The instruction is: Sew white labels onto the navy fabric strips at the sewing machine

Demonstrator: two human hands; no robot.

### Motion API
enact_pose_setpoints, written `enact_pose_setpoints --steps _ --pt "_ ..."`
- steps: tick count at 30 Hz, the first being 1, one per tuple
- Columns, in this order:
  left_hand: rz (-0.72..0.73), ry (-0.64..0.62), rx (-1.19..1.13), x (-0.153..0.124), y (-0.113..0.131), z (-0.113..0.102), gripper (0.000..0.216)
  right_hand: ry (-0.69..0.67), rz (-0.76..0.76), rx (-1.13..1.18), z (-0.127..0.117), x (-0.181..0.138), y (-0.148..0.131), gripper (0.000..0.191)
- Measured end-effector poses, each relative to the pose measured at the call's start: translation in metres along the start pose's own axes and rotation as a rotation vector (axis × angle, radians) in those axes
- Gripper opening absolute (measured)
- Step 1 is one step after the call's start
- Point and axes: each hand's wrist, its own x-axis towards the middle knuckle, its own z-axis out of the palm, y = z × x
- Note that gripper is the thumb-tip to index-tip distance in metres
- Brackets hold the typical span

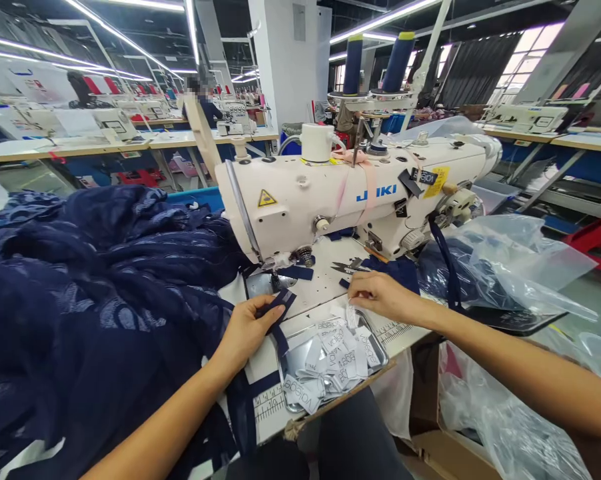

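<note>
My left hand [248, 330] pinches a navy fabric strap [279, 305] just in front of the sewing machine's needle area. Over a metal tray [294, 353], my right hand [378, 293] has its fingertips closed on a white label [351, 315]. Heaped in that tray are several white printed labels [333, 343], some reaching over its front rim. The white sewing machine [290, 200] stands behind both hands. Thread snips [349, 268] lie on its bed beyond my right fingers.
Piled navy fabric [95, 287] fills the left side. At the right lies a clear plastic bag [510, 253] with dark fabric inside. A cardboard box [438, 447] with plastic is below the table edge. Two navy thread cones [398, 63] stand behind the machine.
</note>
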Motion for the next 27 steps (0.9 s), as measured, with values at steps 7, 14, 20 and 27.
enact_pose_setpoints --steps 7,14,20,27 --pt "-0.121 -0.017 -0.194 -0.004 0.001 -0.001 0.029 0.059 0.026 0.761 0.006 0.022 -0.039 0.013" --pt "-0.062 -0.086 -0.210 -0.010 0.007 -0.005 0.023 0.056 0.201 0.965 0.048 0.063 -0.065 0.011" --pt "-0.077 -0.055 -0.213 -0.012 0.009 -0.005 0.028 0.110 0.197 0.831 0.049 0.070 -0.066 0.010" --pt "-0.112 -0.018 -0.207 -0.011 0.007 0.001 0.028 0.116 0.163 0.904 0.059 0.067 -0.066 0.009"
